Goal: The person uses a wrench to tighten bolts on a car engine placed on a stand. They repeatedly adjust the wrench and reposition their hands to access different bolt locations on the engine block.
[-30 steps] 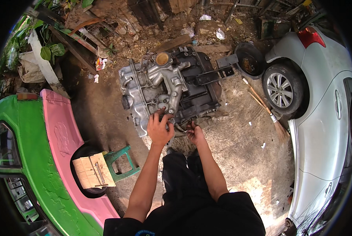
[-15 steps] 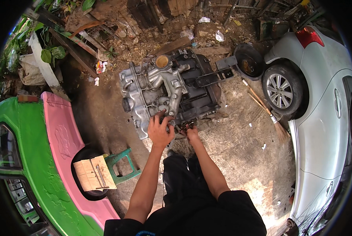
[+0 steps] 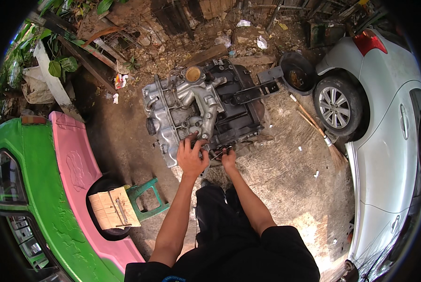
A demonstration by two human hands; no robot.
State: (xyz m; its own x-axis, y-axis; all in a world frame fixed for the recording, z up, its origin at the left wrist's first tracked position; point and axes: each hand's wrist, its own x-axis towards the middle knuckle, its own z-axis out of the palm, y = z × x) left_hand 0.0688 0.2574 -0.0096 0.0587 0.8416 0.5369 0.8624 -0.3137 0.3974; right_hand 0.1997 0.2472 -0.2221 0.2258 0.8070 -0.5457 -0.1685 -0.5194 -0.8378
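Fingers (image 3: 191, 143) of the left hand (image 3: 191, 160) are spread and laid flat on the near edge of the engine (image 3: 196, 108), their tips touching the grey metal casting. Just beside it, the right hand (image 3: 228, 159) is curled at the same edge of the engine, close to a thin dark rod; whether its fingers pinch the rod cannot be told from here. Both forearms come up from the lower edge, over dark trousers.

To the left of the arms, a green stool (image 3: 149, 202) stands on the dirt floor (image 3: 285, 188), with a piece of cardboard (image 3: 112, 207) lying on top just beside it. A pink and green vehicle body (image 3: 41, 188) curves along the left side.

The engine sits on the ground in the middle, silver manifold on its left half, black parts on its right, a round orange-brown opening on top. A black bracket sticks out toward a dark round pan (image 3: 297, 73). A broom (image 3: 318, 131) lies on the ground between the engine and the white car (image 3: 384, 141), whose wheel (image 3: 335, 105) faces the engine. Beyond lie planks, rubble and leaves.
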